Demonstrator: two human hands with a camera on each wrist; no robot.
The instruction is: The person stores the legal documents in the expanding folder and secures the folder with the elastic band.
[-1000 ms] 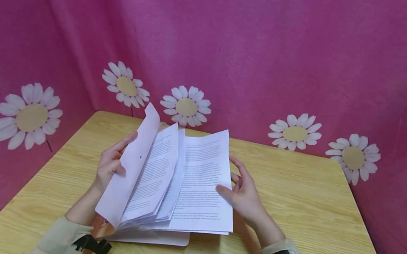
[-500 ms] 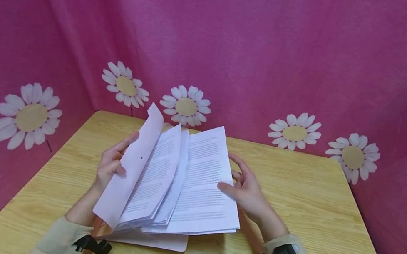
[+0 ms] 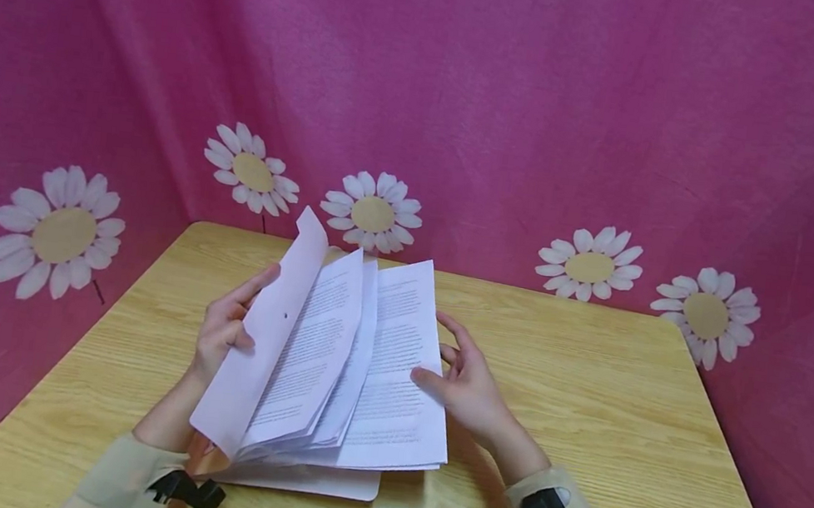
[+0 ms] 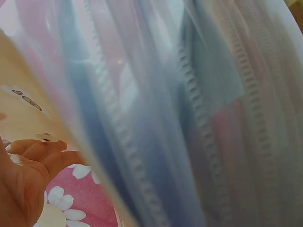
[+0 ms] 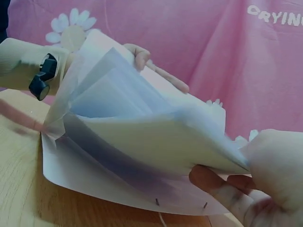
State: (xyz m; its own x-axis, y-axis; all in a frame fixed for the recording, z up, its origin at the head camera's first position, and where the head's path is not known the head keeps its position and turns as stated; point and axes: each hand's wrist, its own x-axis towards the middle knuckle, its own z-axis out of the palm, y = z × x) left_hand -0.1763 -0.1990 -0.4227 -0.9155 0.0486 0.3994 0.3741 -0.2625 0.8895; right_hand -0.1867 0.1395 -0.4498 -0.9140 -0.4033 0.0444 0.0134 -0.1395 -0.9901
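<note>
A pale expanding folder (image 3: pixel 306 480) stands spread on the table, its front flap (image 3: pixel 265 338) raised and tilted left. My left hand (image 3: pixel 220 333) grips that flap by its outer edge, thumb on the inner side. Clear pockets (image 4: pixel 142 118) with ribbed edges fill the left wrist view, blurred. Printed sheets (image 3: pixel 314 344) fan out inside the folder. At the right, my right hand (image 3: pixel 470 391) pinches a thin stack of printed paper (image 3: pixel 401 371) by its right edge, thumb on top. The stack's left side is hidden behind the other sheets.
The wooden table (image 3: pixel 587 392) extends to the right and behind the folder. A pink curtain (image 3: pixel 468 110) with daisies surrounds it at the back and sides. Two small dark marks and a thin cord (image 5: pixel 162 220) show at the folder's lower cover.
My right hand shifted slightly right with the paper stack, tilting it, then came back left, bringing it closer in to the folder. My left hand and the flap have barely moved.
</note>
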